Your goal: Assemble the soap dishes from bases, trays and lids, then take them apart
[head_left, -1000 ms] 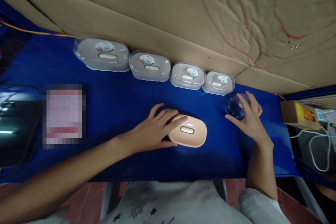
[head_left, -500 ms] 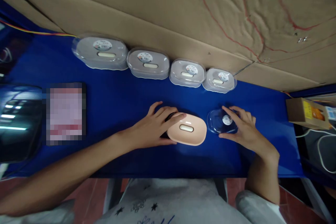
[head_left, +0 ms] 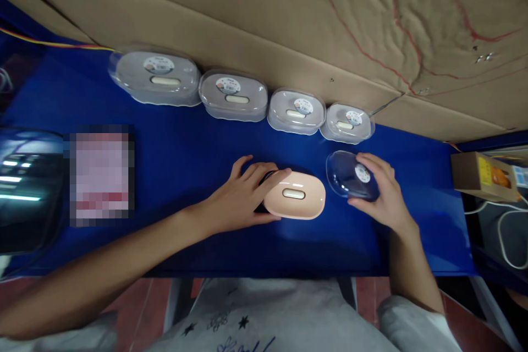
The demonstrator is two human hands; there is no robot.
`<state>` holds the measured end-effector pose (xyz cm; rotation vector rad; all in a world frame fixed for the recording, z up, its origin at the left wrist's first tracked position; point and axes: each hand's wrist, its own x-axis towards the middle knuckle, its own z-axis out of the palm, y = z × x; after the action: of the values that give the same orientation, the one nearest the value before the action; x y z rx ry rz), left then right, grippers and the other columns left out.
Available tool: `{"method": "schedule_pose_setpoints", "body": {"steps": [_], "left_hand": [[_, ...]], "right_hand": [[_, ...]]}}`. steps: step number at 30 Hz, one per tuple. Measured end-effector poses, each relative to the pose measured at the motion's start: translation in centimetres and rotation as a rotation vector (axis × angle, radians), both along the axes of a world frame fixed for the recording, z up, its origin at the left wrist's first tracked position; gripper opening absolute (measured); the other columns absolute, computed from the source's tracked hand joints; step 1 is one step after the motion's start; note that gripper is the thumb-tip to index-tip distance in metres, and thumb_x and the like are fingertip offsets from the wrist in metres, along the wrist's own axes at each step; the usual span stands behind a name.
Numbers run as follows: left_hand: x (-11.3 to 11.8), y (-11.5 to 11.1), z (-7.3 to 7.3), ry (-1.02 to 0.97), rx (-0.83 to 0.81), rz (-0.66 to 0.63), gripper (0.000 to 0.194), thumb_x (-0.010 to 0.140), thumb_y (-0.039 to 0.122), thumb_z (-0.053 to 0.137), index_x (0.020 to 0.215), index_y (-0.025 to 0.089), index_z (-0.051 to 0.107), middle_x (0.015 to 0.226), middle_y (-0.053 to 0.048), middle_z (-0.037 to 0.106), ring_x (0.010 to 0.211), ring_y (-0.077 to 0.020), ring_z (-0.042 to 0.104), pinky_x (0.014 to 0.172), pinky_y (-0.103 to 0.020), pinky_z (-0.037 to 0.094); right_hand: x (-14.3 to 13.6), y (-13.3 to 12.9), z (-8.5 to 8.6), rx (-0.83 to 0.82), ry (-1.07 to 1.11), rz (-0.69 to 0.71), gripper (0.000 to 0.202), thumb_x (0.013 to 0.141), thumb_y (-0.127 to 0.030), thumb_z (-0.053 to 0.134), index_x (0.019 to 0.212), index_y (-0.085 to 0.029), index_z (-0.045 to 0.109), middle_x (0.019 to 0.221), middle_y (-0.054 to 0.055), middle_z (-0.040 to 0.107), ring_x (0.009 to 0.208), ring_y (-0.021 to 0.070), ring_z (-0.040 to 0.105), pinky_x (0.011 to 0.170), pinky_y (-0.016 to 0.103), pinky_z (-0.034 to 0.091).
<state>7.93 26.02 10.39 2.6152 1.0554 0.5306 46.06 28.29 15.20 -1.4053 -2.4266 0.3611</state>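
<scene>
A peach-coloured oval box point(head_left: 297, 208) with a small cream bar in its top lies near the middle of the blue table point(head_left: 256, 253). My left hand point(head_left: 253, 192) grips its left end, thumb and fingers around it. To the right, a clear oval plastic lid point(head_left: 344, 175) with a round white label is pinched at its right end by my right hand point(head_left: 381, 190). The lid is tilted and appears lifted off the table, apart from the box.
Along the cardboard wall point(head_left: 247, 22) stands a row of several lidded grey boxes point(head_left: 233, 107). On the left are a blurred-out flat item point(head_left: 102, 176) and a dark glossy object point(head_left: 28, 192). A small cardboard box point(head_left: 480, 179) and cables are at the right edge.
My right hand has closed on the clear lid and moved it slightly up and away from me, tilting it. My left hand keeps its hold on the peach box.
</scene>
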Motion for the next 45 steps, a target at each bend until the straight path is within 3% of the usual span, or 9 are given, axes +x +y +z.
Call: {"method": "schedule_pose_setpoints", "body": {"steps": [5,10,16,23,33,40,45], "left_hand": [[0.6,-0.5,-0.5,-0.059,-0.036,0.024,0.115,0.09,0.065,0.08,0.172,0.013,0.018,0.143,-0.024,0.062,0.133,-0.0412,0.059,0.122,-0.067,0.029],[1.0,-0.9,-0.7,-0.073,-0.063,0.001,0.115,0.095,0.067,0.072,0.173,0.013,0.008,0.143,-0.025,0.062,0.134,-0.0409,0.057,0.122,-0.066,0.03],[1.0,-0.9,-0.9,-0.098,-0.116,0.01,0.117,0.094,0.069,0.071,0.175,0.014,0.007,0.148,-0.024,0.06,0.137,-0.0414,0.056,0.123,-0.065,0.029],[1.0,-0.8,-1.0,-0.103,-0.081,0.006,0.119,0.093,0.077,0.068,0.174,0.015,0.007,0.144,-0.025,0.062,0.136,-0.0412,0.057,0.121,-0.066,0.031],[0.8,-0.2,-0.8,-0.088,-0.109,0.017,0.107,0.095,0.074,0.068,0.172,0.015,0.023,0.15,-0.025,0.058,0.139,-0.0415,0.054,0.122,-0.063,0.032],[0.7,-0.1,-0.3,-0.077,-0.133,-0.006,0.1,0.095,0.07,0.07,0.169,0.017,0.029,0.15,-0.023,0.059,0.138,-0.0409,0.056,0.122,-0.062,0.033],[0.7,-0.3,-0.2,-0.053,-0.104,-0.033,0.096,0.097,0.072,0.067,0.166,0.016,0.032,0.148,-0.023,0.061,0.137,-0.0399,0.057,0.122,-0.06,0.034]], "right_hand": [[-5.5,-2.6,-1.2,0.049,0.014,0.202,0.1,0.089,-0.07,0.078,0.169,-0.031,0.033,0.156,0.02,0.051,0.145,0.0445,0.053,0.115,0.063,0.045],[-7.8,-4.0,-2.5,0.046,0.011,0.288,0.105,0.092,-0.065,0.077,0.174,-0.031,0.021,0.157,0.021,0.05,0.144,0.044,0.054,0.111,0.063,0.05],[-8.5,-4.4,-2.6,0.055,-0.039,0.229,0.105,0.093,-0.067,0.074,0.174,-0.036,0.015,0.16,0.02,0.05,0.144,0.0463,0.055,0.109,0.066,0.052],[-9.1,-4.4,-2.6,0.085,-0.022,0.213,0.106,0.093,-0.067,0.073,0.175,-0.031,0.015,0.156,0.022,0.05,0.143,0.0443,0.055,0.11,0.063,0.055],[-9.4,-4.5,-2.5,0.017,0.006,0.115,0.108,0.091,-0.067,0.077,0.175,-0.035,0.017,0.16,0.021,0.044,0.145,0.0434,0.055,0.113,0.062,0.056],[-8.8,-3.6,-1.9,-0.042,-0.026,0.132,0.118,0.084,-0.069,0.083,0.175,-0.033,0.016,0.15,0.02,0.053,0.137,0.0438,0.059,0.109,0.063,0.056],[-7.8,-2.8,-1.6,-0.134,-0.044,0.208,0.121,0.083,-0.066,0.086,0.174,-0.032,0.014,0.152,0.02,0.051,0.14,0.0415,0.056,0.111,0.062,0.054]]}}
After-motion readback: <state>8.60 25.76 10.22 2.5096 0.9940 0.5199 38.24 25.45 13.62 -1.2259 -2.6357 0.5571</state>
